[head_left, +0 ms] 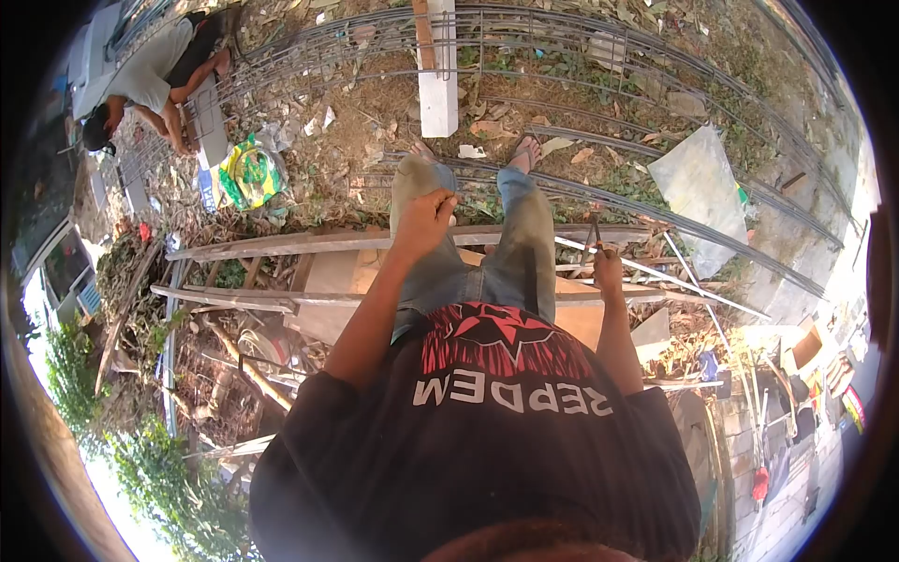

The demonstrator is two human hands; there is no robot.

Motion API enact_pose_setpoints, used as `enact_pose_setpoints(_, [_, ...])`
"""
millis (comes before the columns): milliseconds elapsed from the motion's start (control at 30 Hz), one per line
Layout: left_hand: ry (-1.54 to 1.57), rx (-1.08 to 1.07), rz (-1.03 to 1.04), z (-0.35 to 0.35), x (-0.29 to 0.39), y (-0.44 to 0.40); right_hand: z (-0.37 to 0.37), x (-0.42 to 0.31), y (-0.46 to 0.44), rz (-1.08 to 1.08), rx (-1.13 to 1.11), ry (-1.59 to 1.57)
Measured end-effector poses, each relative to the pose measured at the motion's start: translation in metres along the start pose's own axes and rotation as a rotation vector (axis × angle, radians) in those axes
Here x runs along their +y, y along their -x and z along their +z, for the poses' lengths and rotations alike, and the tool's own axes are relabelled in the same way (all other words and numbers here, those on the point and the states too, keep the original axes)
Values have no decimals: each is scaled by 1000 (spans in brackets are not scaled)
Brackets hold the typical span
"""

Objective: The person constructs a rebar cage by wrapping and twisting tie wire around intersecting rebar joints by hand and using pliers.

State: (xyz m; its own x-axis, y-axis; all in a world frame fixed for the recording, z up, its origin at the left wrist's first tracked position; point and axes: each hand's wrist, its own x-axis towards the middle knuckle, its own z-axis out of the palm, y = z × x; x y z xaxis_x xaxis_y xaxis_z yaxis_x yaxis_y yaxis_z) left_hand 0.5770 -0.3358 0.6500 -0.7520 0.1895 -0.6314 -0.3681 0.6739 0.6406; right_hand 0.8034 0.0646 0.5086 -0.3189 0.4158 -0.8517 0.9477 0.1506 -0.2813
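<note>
My left hand is closed above my left knee, its fingers pressed together; a small pale bit shows at them, too small to name. Down at my right side, my right hand is wrapped round the handles of a dark metal hand tool, which looks like pincers. Beyond my feet, long steel bars tied into a cage cross the ground. A white block lies under the cage's near side, with a brown wooden strip on it.
A person crouches at the upper left, hands at a grey block. Near them lies a green and yellow sack. Wooden rails run behind my legs. At right are a flat grey sheet and loose bars.
</note>
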Motion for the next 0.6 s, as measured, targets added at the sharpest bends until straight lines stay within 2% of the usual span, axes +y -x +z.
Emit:
enact_pose_setpoints(67, [-11, 0, 108, 2, -9, -5, 6, -12, 0, 27, -8, -86])
enact_pose_setpoints(167, [-101, -58, 98, -6, -9, -17, 21, -41, 8, 37, 14, -56])
enact_pose_setpoints(267, [-83, -140, 158, -14, -25, -41, 41, -48, 1, -70, 76, 134])
enact_pose_setpoints(367, [-15, -134, 298, -22, -41, -65, 63, -64, 7, -71, 145, 246])
enact_pose_setpoints(467, [-40, -221, 278, -49, -44, -80, 82, -85, 12, -25, 172, 263])
enact_pose_setpoints(500, [-35, -229, 293, -56, -49, -87, 88, -85, 7, -20, 178, 276])
enact_pose_setpoints(567, [-35, -234, 296, -65, -64, -93, 99, -34, -44, -75, 224, 324])
enact_pose_setpoints(600, [-19, -227, 305, -68, -71, -95, 107, -46, -42, -39, 208, 261])
